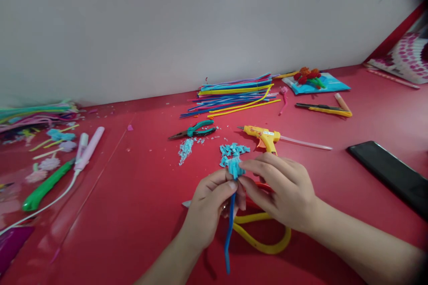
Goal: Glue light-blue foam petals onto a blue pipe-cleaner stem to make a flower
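Left of the left hand [210, 202], a broad bare stretch of desk [133, 187] gives passage as far as the pink wand [91, 149] and the green tool [48, 185]. Straight ahead, blue clippings [224, 150], pliers [193, 132] and the yellow glue gun [267, 136] crowd the way, with bundled stems [236, 93] behind them near the wall [167, 31]. A slim lane separates pliers from glue gun. Beyond the right hand [284, 187], a gap opens between the clear stick [306, 143] and the black phone [388, 173]. Beneath the hands, a yellow loop [267, 248] takes up near space.

Light-blue tuft [235, 168], blue stem [229, 234], yellow glue gun [265, 137], red tabletop [133, 213].
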Demonstrator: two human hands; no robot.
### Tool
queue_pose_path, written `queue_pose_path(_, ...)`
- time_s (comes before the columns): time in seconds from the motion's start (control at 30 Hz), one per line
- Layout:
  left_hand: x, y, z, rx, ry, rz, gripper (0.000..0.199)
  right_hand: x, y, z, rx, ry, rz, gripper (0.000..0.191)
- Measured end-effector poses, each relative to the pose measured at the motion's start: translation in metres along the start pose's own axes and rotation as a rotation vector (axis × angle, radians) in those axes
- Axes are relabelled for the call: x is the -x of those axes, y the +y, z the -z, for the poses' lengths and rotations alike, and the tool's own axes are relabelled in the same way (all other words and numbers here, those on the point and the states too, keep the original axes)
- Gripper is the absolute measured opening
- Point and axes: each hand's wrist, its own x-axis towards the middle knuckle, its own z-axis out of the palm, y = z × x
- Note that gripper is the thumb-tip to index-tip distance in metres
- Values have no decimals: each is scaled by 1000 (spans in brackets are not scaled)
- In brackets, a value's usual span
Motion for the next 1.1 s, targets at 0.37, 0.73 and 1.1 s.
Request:
queue_pose_path(0.37,-1,-1,2,26,28,3,12,2,2,-4,-6,9,-17,19)
queue_pose_path(0.73,-3,-1,3,-36,79,1,16,-1,5,0,-72,-1,-84,20)
queue_pose_path(1.1,-6,7,0,27,245,-50,14,-12,-6,-6,-960,-641,-832,23)
